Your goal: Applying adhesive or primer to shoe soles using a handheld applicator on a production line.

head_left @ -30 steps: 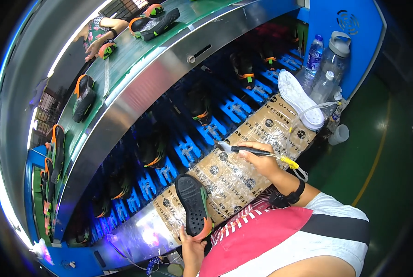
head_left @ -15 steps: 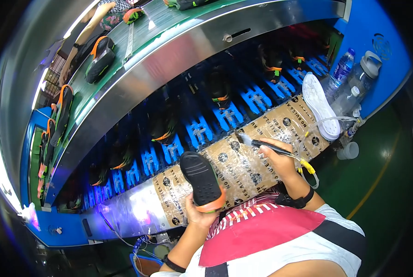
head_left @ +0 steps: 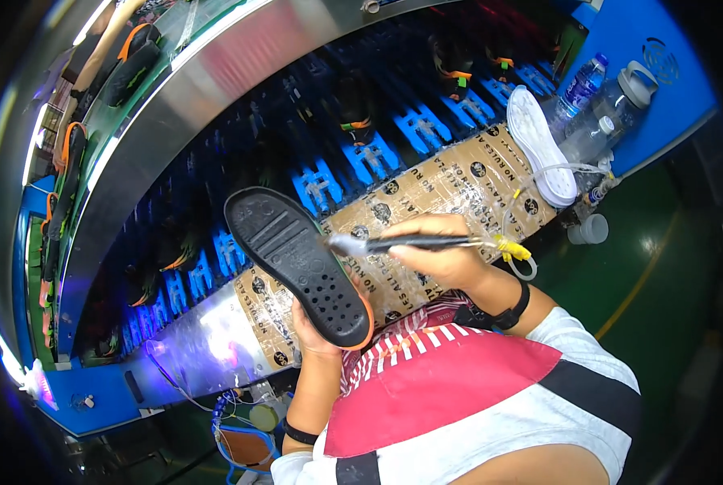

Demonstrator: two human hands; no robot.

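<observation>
Head view, looking down over a red, white and black shirt. Left hand is closed around the heel end of a black sole, gripping it from beneath and tilting it so the treaded underside faces up toward the camera; this grip leaves the whole face of the sole free, with its orange rim visible at the heel. Right hand, a dark band at its wrist, is closed on a slim brush held like a pen; the pale tip touches the sole's right edge near the middle, and a yellow tie with a thin tube trails from the rear end of the handle. The hands stand apart, joined only through brush and sole; the sole is held in the air just above the bench, whose top is wrapped in brown printed tape, apparently as a covering for the work surface. Farther right on the bench lies a white sole, tread down, set aside within reach; beside it stand two clear bottles against a blue panel. Beyond the bench runs a conveyor with blue holders carrying dark shoes in a row; farthest, behind a curved metal guard, more soles rest on a green belt.
</observation>
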